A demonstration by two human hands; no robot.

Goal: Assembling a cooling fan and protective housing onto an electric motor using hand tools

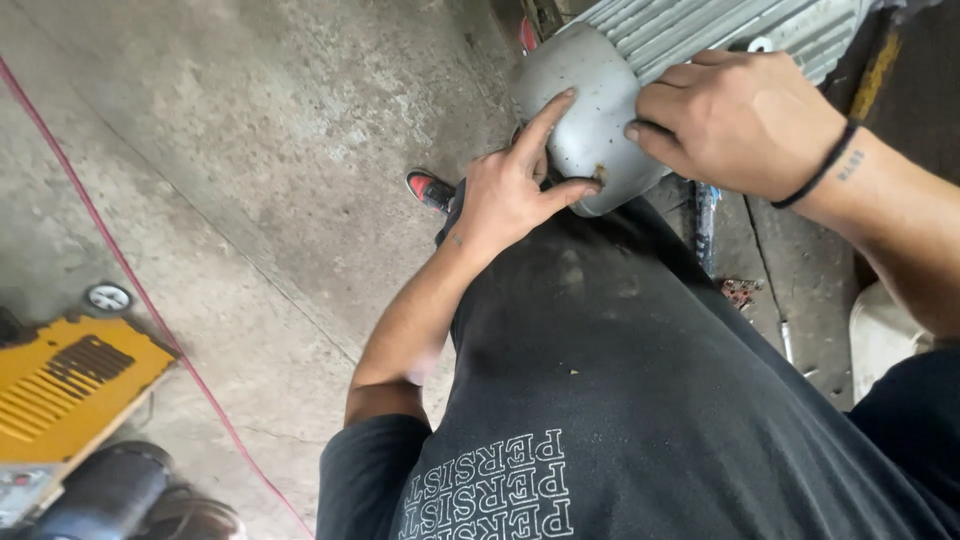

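Grey metal sits under both sets of fingers: I see the left hand (505,195) spread wide against the rounded end cap (590,120) of a ribbed motor housing (700,30), its index finger laid flat up the dome and its thumb reaching across to a small dark hole near the cap's lower edge. Nothing is closed in that hand; it presses and steadies rather than grips. The right hand (745,120) comes in from the other side, fingers curled over the seam where the cap meets the ribbed body, thumb tucked against the cap's side, so it holds the housing's end from above (a black band circles that wrist).

The cap lies directly ahead of both hands, at the top of the view, just past my knee. The housing's long axis runs away from me, up and to the right, with the domed end pointing back toward my body. Each hand touches the cap, the left on its face, the right on its rim, and neither is clearly nearer.

Further out, black trousers (620,340) fill the middle, and a red and black shoe (430,188) shows on the concrete floor (250,150). A red cord (140,290) runs diagonally across that floor, past a yellow vented machine (70,385) at the lower left.
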